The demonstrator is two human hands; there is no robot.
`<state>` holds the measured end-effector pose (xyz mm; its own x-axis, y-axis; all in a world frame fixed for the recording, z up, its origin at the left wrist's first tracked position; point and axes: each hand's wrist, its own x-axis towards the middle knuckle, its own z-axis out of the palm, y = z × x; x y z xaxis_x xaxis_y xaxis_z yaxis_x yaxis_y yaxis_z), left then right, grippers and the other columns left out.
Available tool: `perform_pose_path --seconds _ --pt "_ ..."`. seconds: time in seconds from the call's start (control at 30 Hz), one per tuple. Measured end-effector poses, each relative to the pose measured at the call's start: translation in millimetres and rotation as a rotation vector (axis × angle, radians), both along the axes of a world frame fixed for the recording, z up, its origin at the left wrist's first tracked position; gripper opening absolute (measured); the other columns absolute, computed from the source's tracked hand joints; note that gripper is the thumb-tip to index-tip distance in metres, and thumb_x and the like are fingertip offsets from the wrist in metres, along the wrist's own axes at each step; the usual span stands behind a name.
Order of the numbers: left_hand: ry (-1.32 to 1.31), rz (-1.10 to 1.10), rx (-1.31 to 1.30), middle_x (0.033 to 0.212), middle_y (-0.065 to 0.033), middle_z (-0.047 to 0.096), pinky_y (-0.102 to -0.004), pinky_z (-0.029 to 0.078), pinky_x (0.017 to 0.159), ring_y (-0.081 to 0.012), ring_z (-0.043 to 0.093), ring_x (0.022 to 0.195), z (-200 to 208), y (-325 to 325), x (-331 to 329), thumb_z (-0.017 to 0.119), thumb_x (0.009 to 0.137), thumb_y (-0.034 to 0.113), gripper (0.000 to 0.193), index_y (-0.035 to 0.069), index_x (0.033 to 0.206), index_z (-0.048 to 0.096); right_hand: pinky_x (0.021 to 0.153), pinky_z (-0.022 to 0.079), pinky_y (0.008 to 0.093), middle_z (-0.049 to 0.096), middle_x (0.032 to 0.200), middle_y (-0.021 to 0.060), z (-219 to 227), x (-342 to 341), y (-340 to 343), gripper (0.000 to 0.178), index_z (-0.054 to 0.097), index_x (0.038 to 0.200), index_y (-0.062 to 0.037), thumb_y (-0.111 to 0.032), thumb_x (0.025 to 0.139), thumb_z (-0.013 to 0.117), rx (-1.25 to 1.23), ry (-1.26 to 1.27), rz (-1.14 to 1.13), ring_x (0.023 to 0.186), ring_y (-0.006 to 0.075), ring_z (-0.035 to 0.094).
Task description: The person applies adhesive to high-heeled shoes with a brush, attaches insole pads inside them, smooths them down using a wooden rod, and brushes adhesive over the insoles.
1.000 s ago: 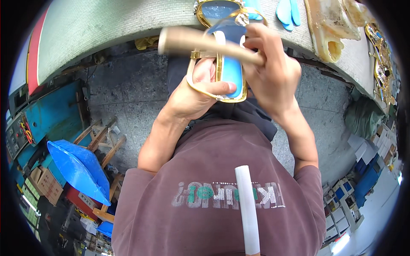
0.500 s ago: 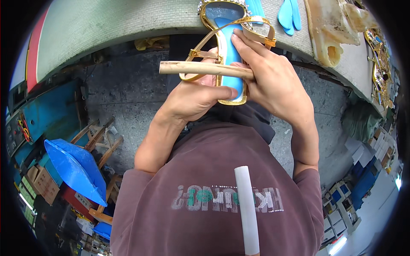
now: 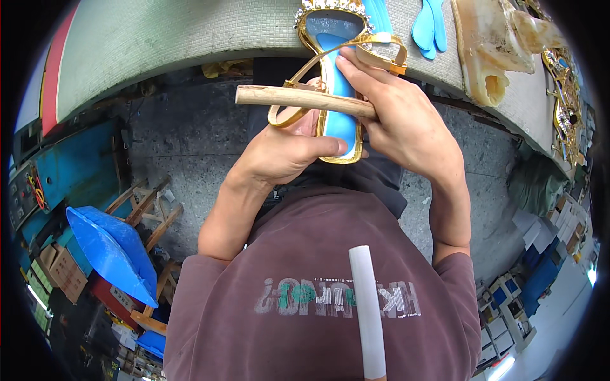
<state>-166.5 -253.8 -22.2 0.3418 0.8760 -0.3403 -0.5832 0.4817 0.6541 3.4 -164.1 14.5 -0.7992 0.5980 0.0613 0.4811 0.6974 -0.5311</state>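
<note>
A gold sandal (image 3: 337,25) with a jewelled toe strap and a buckled ankle strap is held heel toward me at the bench edge. My left hand (image 3: 283,152) is closed round its heel end, thumb pressing on the blue insole (image 3: 342,124) that lies inside. In my right hand (image 3: 410,117) a round wooden stick (image 3: 292,98) is gripped crosswise above the sandal. Fingers of that same hand lie along the insole near the middle of the shoe. The left fingers under the sole are mostly hidden.
More blue insoles (image 3: 430,28) lie on the pale bench (image 3: 190,32). A yellowish, glue-like block (image 3: 486,44) stands at the right, with jewelled gold sandals (image 3: 562,95) beyond. To my left are a blue plastic piece (image 3: 114,254) and a wooden frame (image 3: 149,209).
The sandal's heel has shifted slightly toward me and to the left. My right hand, with the wooden stick, has moved a little left along the insole.
</note>
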Motion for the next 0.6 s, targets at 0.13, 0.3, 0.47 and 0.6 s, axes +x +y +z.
perform_pose_path --seconds 0.13,0.3,0.47,0.6 --pt "0.109 -0.002 0.019 0.118 -0.0076 0.06 -0.0319 0.05 0.097 -0.0163 0.059 0.113 -4.5 -0.4 6.0 0.059 0.079 -0.013 0.057 0.002 0.132 0.046 0.097 0.046 0.0456 0.061 0.122 0.0261 13.8 -9.1 4.5 0.059 0.05 0.135 0.0044 0.0 0.078 0.06 -0.279 -0.218 -0.107 0.114 0.0401 0.058" --pt "0.167 -0.032 0.067 0.116 -0.0075 0.06 -0.0308 0.051 0.096 -0.0156 0.06 0.111 4.2 2.7 4.6 0.065 0.082 -0.007 0.058 0.0 0.135 0.042 0.076 0.053 0.0406 0.068 0.109 0.0243 -0.1 -5.8 11.7 0.045 0.057 0.129 0.0059 -0.006 0.085 0.057 -0.166 -0.031 -0.078 0.08 0.036 0.067" --pt "0.041 0.025 0.023 0.127 -0.0159 0.061 -0.0371 0.054 0.095 -0.0254 0.064 0.112 15.4 11.8 9.9 0.056 0.101 0.026 0.05 -0.003 0.139 0.042 0.048 0.044 0.0225 0.069 0.103 0.019 80.3 123.9 -20.9 0.078 0.065 0.113 0.0058 -0.06 0.098 0.027 -0.334 0.524 -0.58 0.056 0.0122 0.058" --pt "0.328 0.112 -0.01 0.112 -0.0164 0.066 -0.0375 0.055 0.088 -0.0277 0.068 0.099 -12.0 5.0 1.5 0.033 0.102 0.053 0.067 -0.004 0.13 0.05 0.054 0.056 0.0276 0.068 0.085 0.0186 89.9 216.3 -55.5 0.093 0.064 0.101 0.0077 -0.074 0.095 0.02 0.032 0.577 -1.052 0.063 0.0208 0.067"
